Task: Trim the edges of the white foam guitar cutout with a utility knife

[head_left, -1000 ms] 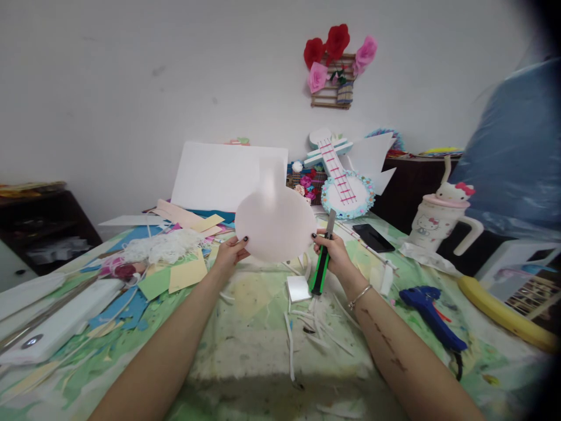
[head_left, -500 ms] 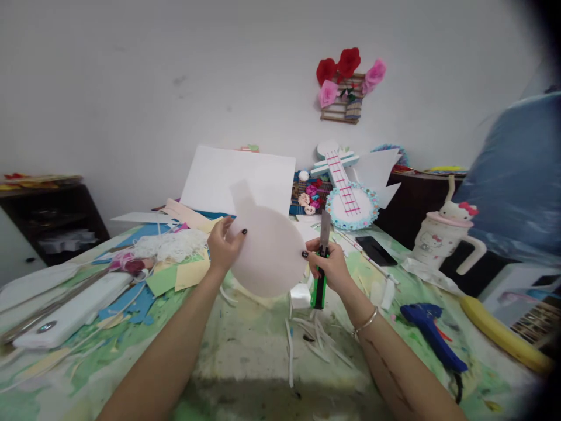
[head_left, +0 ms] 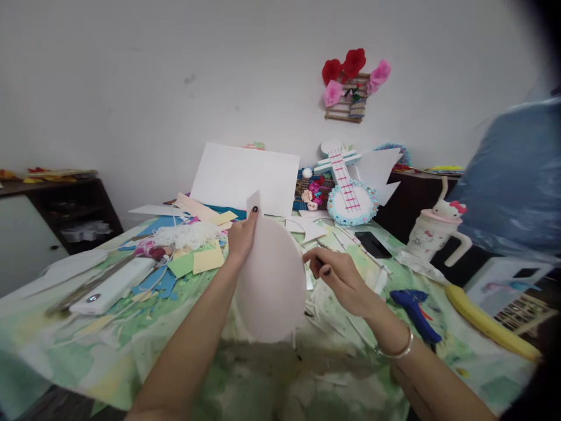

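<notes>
My left hand [head_left: 242, 237] is closed on a white foam-board disc [head_left: 272, 286] with a short tab, gripping it near the base of the tab. The disc is held tilted above the table, its broad face towards me. My right hand [head_left: 339, 278] is closed beside the disc's right edge, with the index fingertip at or very near the rim. A small dark part of the utility knife [head_left: 319, 265] shows between its fingers; the rest of the knife is hidden. Thin white offcut strips [head_left: 333, 310] lie beneath the right hand.
A blue glue gun [head_left: 416, 316], a yellow banana-shaped object [head_left: 491, 324], a phone [head_left: 372, 244] and a cup with a straw [head_left: 432, 234] are on the right. Paper scraps [head_left: 208, 259] and a white box-like device [head_left: 111, 286] lie left. A decorated toy banjo [head_left: 353, 204] leans behind.
The disc has come lower and closer, turned more edge-on. My left hand has shifted up to the tab. My right hand has turned, so the green knife handle no longer shows.
</notes>
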